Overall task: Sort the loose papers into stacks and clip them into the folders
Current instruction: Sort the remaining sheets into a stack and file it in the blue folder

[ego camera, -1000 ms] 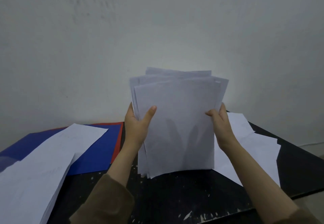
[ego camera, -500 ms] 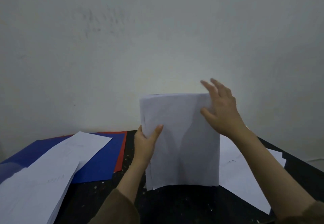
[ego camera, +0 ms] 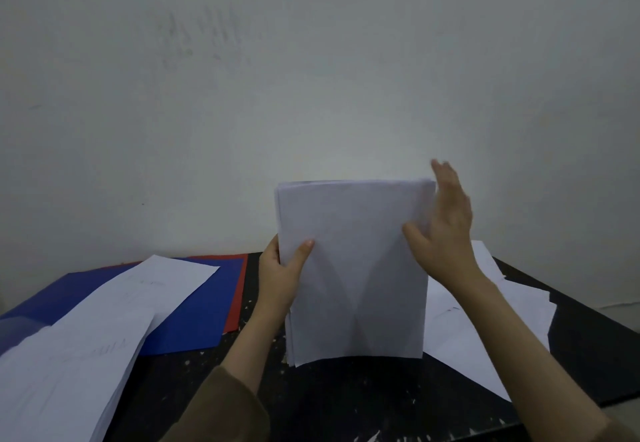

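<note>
Over the table (ego camera: 346,403), the left hand (ego camera: 280,279) grips the stack (ego camera: 353,268) upright on its edge, likely to square it. Right hand (ego camera: 446,233), fingers straight, pats its right side, holding nothing.

Both forearms reach forward from brown sleeves, the left hand (ego camera: 280,280) curled with its thumb pinching the left edge of the upright paper stack (ego camera: 353,268), the right hand (ego camera: 446,230) raised with straight fingers flat against its right edge.
</note>
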